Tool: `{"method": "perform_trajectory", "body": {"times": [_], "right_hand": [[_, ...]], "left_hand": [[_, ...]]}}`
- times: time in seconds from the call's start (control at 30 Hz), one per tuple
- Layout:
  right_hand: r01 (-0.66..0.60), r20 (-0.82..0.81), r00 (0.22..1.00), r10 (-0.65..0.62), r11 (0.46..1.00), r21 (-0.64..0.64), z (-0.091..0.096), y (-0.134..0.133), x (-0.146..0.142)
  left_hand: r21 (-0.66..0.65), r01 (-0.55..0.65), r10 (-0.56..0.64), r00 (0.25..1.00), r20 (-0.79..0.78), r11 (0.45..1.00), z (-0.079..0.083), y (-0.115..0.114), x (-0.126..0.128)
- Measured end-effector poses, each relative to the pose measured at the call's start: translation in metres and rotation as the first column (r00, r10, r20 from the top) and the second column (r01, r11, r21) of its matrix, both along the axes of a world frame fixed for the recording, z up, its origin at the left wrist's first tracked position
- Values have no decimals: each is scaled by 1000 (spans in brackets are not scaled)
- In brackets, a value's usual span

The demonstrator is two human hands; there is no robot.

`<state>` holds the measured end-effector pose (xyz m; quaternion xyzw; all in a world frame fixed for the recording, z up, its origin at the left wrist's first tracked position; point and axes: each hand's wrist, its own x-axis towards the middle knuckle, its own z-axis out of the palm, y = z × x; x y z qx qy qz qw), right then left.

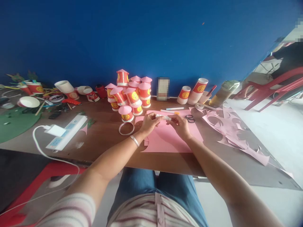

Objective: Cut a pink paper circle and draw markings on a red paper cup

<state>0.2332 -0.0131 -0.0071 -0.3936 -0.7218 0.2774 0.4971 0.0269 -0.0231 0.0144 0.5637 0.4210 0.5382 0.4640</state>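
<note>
Above a sheet of pink paper [175, 138], both hands grip a short white marker [163, 117] held level between them. Its left end is pinched by my left hand [151, 123], while the fingers of my right hand [178, 124] close around the right end and hide it. Just beyond the hands lie an orange-tipped marker [169, 112] and a white marker with a blue tip [174, 108]. Dark-handled scissors [190, 118] rest on the paper's right side. A roll of tape [126, 128] lies left of my left hand.
Stacked red paper cups [133, 97] with pink cone tops stand behind left. Pink paper scraps [227, 129] cover the right side, near a jar [223, 94]. A white power strip [67, 132] with a plugged-in cable lies left. A blue wall [151, 37] rises behind the table.
</note>
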Motion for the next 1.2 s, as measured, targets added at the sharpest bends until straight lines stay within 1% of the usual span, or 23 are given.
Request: {"method": "perform_trajectory", "body": {"times": [0.1, 0.17, 0.3, 0.4, 0.57, 0.67, 0.8, 0.87, 0.93, 1.03, 1.1, 1.2], "right_hand": [[87, 135, 985, -103, 989, 117, -8, 3, 2], [112, 195, 970, -147, 978, 178, -13, 6, 2], [136, 248, 949, -196, 961, 240, -23, 12, -1], [163, 247, 942, -227, 953, 256, -29, 16, -2], [181, 241, 939, -244, 950, 255, -34, 18, 1], [185, 242, 938, -248, 949, 255, -36, 18, 1], [189, 242, 938, -248, 951, 243, -34, 18, 0], [171, 229, 947, -224, 958, 231, -30, 16, -2], [128, 220, 959, -179, 966, 226, -26, 15, -2], [92, 231, 963, -141, 973, 211, -19, 14, 1], [134, 207, 964, -168, 977, 168, -16, 16, 4], [220, 97, 969, -227, 972, 79, -12, 20, 9]], "left_hand": [[31, -37, 39, 998, -44, 999, 0, -1, 0], [74, -64, 70, 994, -81, 995, -1, -2, 1], [167, -126, 154, 974, -167, 978, -4, -1, 2], [222, -137, 188, 955, -229, 965, -5, -1, 2], [271, -133, 217, 926, -310, 954, -6, -1, 2], [286, -127, 220, 921, -322, 950, -5, 0, 2], [296, -135, 232, 917, -323, 946, -5, 0, 1], [287, -142, 238, 912, -335, 947, -6, 1, 0], [271, -134, 223, 915, -335, 953, -8, 2, -1], [238, -84, 153, 944, -292, 968, -11, 4, -3], [238, -78, 140, 956, -258, 968, -14, 6, -4], [283, -150, 218, 950, -225, 947, -17, 9, -8]]}}
